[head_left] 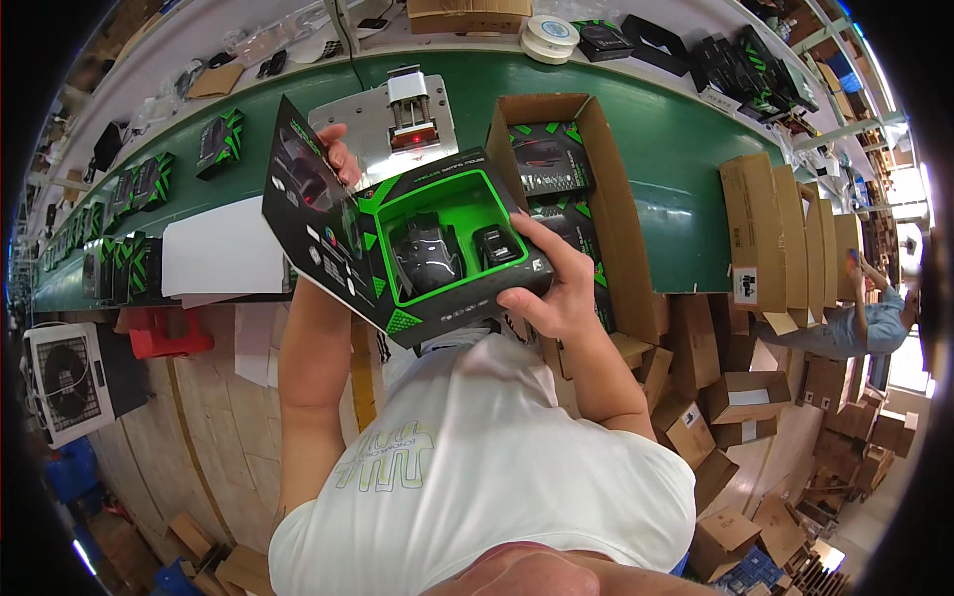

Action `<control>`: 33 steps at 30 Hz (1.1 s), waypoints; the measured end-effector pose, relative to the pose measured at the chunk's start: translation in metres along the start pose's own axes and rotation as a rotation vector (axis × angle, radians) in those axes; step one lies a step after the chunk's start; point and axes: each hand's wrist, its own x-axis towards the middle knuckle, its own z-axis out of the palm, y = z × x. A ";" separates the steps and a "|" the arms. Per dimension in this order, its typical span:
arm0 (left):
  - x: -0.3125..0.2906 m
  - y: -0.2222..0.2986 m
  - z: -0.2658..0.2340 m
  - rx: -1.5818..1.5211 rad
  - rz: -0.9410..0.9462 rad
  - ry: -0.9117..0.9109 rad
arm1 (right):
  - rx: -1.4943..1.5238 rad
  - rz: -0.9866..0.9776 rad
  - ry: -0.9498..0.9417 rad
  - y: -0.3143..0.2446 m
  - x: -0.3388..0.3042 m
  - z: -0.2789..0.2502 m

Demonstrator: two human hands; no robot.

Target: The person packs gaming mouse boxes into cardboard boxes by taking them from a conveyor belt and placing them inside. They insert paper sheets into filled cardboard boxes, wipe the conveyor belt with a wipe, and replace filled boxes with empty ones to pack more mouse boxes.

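Observation:
Over the bench edge in front of me, a black and green computer mouse box [452, 298] is held up, tilted. Its front flap [313, 214] stands swung out to the left. Through the clear window a dark mouse [427, 253] and a smaller black piece [495, 245] show against a bright green lining. My left hand [341, 157] holds the box from the flap side; its fingers curl past the flap's top edge, and the palm is hidden behind it. My right hand [556, 278] grips the box's right side, thumb on the lower edge and fingers by the window.
Right beside my hands stands an open carton [621, 199] with similar boxes inside. Behind the box is a metal device [412, 109] with a red light. More mouse boxes [221, 142] line the green bench on the left. Flat cartons [765, 219] stand right; another person [870, 318] works beyond.

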 end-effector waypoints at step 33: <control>0.000 -0.066 0.136 1.581 0.612 0.588 | 0.908 0.323 -0.105 0.037 -0.027 -0.023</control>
